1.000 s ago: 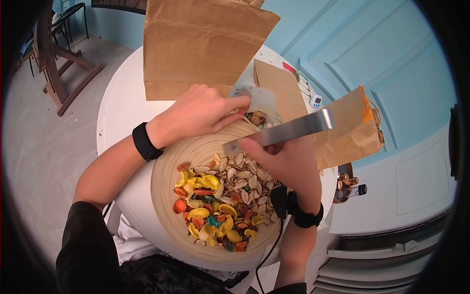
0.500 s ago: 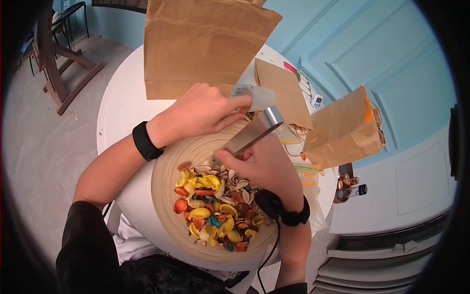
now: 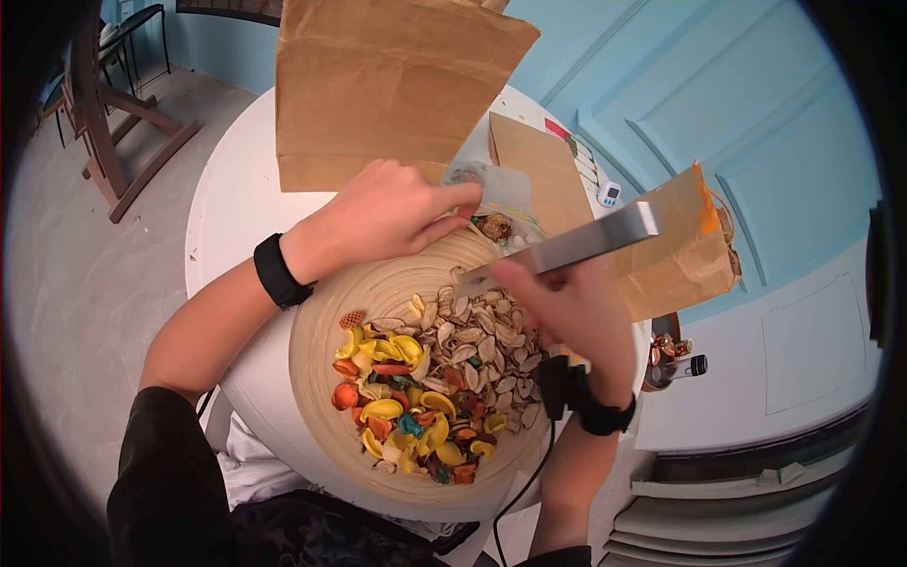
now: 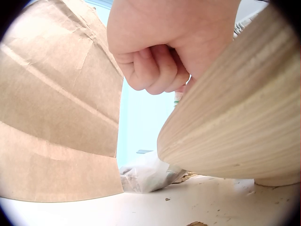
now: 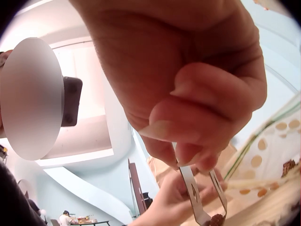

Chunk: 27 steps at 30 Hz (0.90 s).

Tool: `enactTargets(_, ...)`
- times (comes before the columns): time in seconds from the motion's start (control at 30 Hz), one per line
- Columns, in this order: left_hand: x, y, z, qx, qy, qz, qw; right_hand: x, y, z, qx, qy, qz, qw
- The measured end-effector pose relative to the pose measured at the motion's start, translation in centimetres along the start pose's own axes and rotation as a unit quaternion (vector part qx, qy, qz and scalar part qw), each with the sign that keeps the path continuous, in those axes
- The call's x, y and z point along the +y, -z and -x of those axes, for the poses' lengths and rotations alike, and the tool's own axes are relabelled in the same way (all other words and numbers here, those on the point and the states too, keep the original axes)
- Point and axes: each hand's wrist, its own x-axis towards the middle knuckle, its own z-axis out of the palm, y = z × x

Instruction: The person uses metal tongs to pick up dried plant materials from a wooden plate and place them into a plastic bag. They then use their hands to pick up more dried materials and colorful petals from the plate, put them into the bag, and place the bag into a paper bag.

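Note:
My right hand (image 3: 581, 307) grips metal tongs (image 3: 576, 248) over the far right part of a wide wooden bowl (image 3: 316, 416). Between the tong tips in the right wrist view sits a small brown textured piece (image 5: 216, 220). Thumb and fingers of my left hand (image 3: 383, 213) pinch the bowl's far rim; in the left wrist view the other fingers are curled. Pale dried pods (image 3: 482, 340) fill the right of the bowl. Yellow, orange and teal dried petals (image 3: 416, 425) lie nearer me. An orange waffle-textured piece (image 3: 352, 319) lies alone at the left.
A tall brown paper bag (image 3: 397, 94) stands behind my left hand. Beyond the bowl lies a clear plastic bag (image 3: 496, 227) with dried bits. Another paper bag (image 3: 671, 250) is at the right, near a small white timer (image 3: 609, 195). A cable (image 3: 524, 487) hangs from my right wrist.
My right hand went left with the tongs, then came back right. A second orange textured piece has gone from the bowl's upper left. My left hand has stayed at the rim.

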Motion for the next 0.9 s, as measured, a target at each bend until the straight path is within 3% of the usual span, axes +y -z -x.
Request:
enactTargets(0.03,-0.1,0.0,0.0,0.003,-0.001,0.003,1.000,-0.4,1.0,0.1,0.007,-0.046,-0.008,0.999)
enactTargets(0.13,0.2,0.2,0.0,-0.002,0.009,-0.003,1.000,0.3,2.9,0.0,0.081,-0.052,-0.064,0.993)
enactTargets(0.53,-0.2,-0.3,-0.1,0.025,-0.012,0.000,1.000,3.3,1.4,-1.9,0.151,0.046,0.077,0.984)
enactTargets(0.63,0.0,-0.1,0.0,0.022,-0.007,0.003,1.000,4.2,1.1,-2.2,0.156,0.084,0.130,0.976)
enactTargets(0.73,0.0,0.1,0.0,0.022,-0.005,-0.003,1.000,2.9,0.7,-1.6,0.148,0.080,0.097,0.981)
enactTargets(0.83,0.2,0.4,0.0,-0.007,0.010,-0.001,1.000,0.8,-0.3,-0.6,0.102,0.091,0.052,0.989)
enactTargets(0.9,0.2,0.3,0.0,0.001,0.006,-0.001,1.000,-0.1,-1.4,-0.2,0.054,0.146,0.077,0.985)
